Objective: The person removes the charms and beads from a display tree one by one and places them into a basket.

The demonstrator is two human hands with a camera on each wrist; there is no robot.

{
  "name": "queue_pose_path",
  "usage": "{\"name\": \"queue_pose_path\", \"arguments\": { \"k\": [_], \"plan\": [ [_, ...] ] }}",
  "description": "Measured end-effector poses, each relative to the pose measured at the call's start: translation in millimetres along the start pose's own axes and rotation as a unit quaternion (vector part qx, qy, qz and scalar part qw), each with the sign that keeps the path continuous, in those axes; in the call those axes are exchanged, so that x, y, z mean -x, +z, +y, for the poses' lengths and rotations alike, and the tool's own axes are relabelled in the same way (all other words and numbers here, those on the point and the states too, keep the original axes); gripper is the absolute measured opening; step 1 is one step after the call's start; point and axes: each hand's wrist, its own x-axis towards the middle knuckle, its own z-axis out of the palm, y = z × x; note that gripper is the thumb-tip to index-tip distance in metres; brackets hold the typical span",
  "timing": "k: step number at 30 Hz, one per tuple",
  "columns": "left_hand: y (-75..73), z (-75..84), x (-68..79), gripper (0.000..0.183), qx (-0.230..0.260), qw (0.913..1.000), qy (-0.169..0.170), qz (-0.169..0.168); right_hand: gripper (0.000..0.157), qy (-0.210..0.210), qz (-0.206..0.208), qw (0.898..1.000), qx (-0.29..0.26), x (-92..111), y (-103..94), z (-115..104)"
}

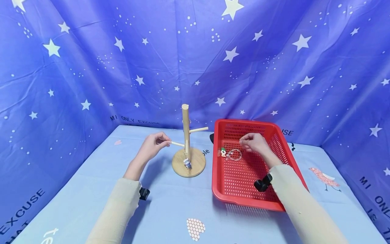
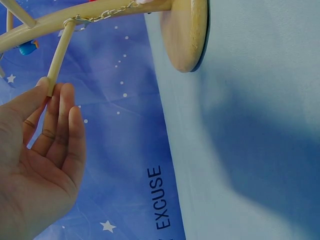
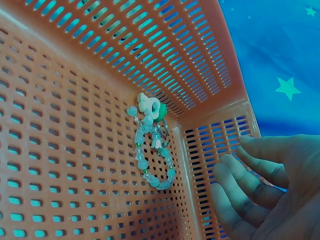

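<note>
The left hand (image 1: 150, 146) is clamped, thumb against fingertips, on the free end of the lower peg (image 1: 177, 144). The right hand (image 1: 256, 143) hangs over the basket (image 1: 216, 162), fingers loosely bent and spaced apart.

The lower peg lies immediately to the right of the left hand. Its long axis runs nearly level from the upright post (image 1: 186, 125), with the tip pointing left into the grip. A chain (image 2: 107, 15) loops round this peg close to the post and leads down to a blue-and-white figure (image 1: 187, 164). The figure is nearly upright, in front of the post's foot; whether it touches the base (image 1: 197, 166) cannot be told.

The bead loop (image 3: 143, 164) lies on the basket floor, below and to the left of the right hand, apart from its fingertips. A white-and-green toy (image 3: 146, 104) adjoins the loop on the left, near the basket's left wall; seen from the head, the pair lines up roughly side to side.

The upper peg (image 1: 198, 129) points right, slightly upward. The left wrist view reveals a blue charm (image 2: 28, 48) past the post, not discernible in the head view. The right wrist view resolves single beads and a bell-shaped piece (image 3: 157, 141). The base and basket stand on the desk (image 1: 164, 217).
</note>
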Motion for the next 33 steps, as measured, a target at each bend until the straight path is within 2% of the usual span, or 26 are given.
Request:
{"name": "queue_pose_path", "arguments": {
  "k": [14, 19, 25, 33],
  "plan": [
    [-0.4, -1.6, -1.1, 0.009, 0.000, 1.0000, 0.001, -0.002, 0.030, -0.019, 0.019, 1.000, -0.003, 1.3, -2.7, -3.3],
    [-0.4, -2.0, -1.4, 0.009, 0.002, 1.0000, 0.000, -0.002, 0.032, -0.032, 0.022, 0.999, -0.031, 1.3, -3.7, -7.9],
    [-1.7, -2.3, -0.6, 0.007, 0.003, 1.0000, 0.004, 0.001, 0.035, -0.064, 0.014, 0.996, -0.067, 3.8, -3.9, -27.2],
    [-1.8, -3.6, 0.4, 0.007, 0.002, 1.0000, 0.004, -0.002, 0.036, -0.107, -0.005, 0.989, -0.103, 13.3, 7.8, -69.3]
  ]
}}
